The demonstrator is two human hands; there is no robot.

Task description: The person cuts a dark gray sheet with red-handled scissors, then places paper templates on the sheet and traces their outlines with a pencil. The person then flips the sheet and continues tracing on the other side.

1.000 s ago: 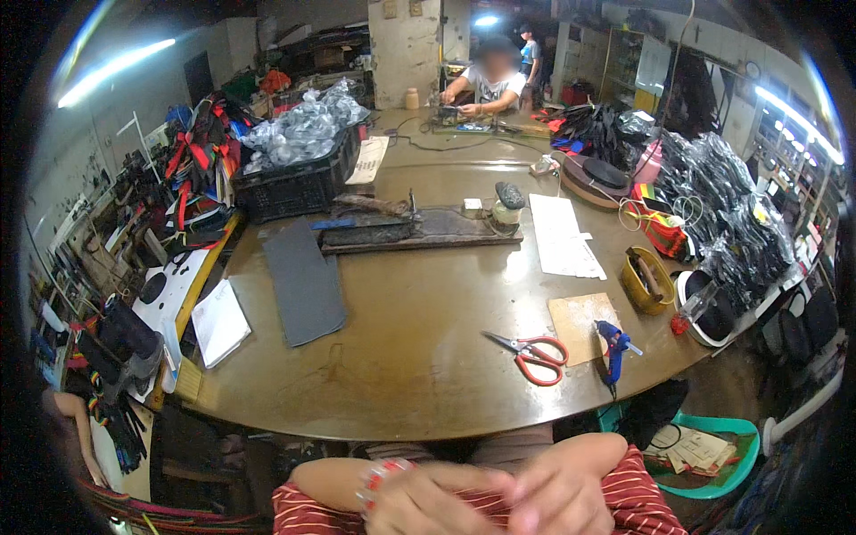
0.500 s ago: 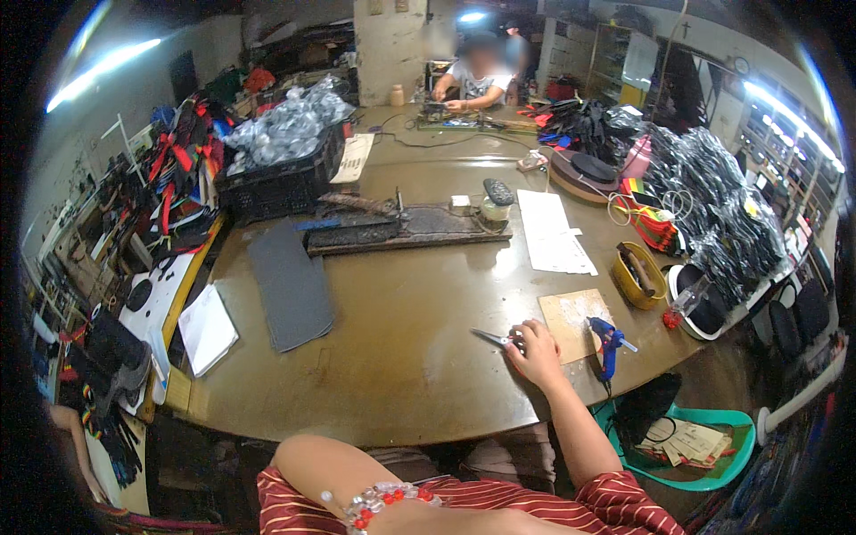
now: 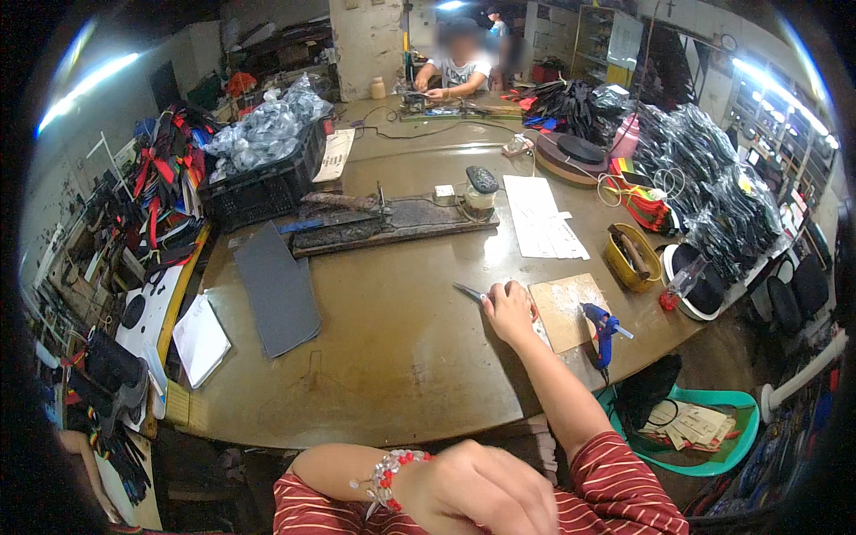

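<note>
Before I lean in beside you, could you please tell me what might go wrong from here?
The scissors in the right hand have their pointed blades exposed beyond the fingers, so a careless shift might nick someone. The blue glue gun lies near the front edge of the table, close to the right forearm, which could knock it off.

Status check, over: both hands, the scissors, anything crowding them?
Right hand over scissors, handles mostly covered, grip unclear. Left hand low in view, away from scissors. Tan board and blue glue gun off to their right.
</note>
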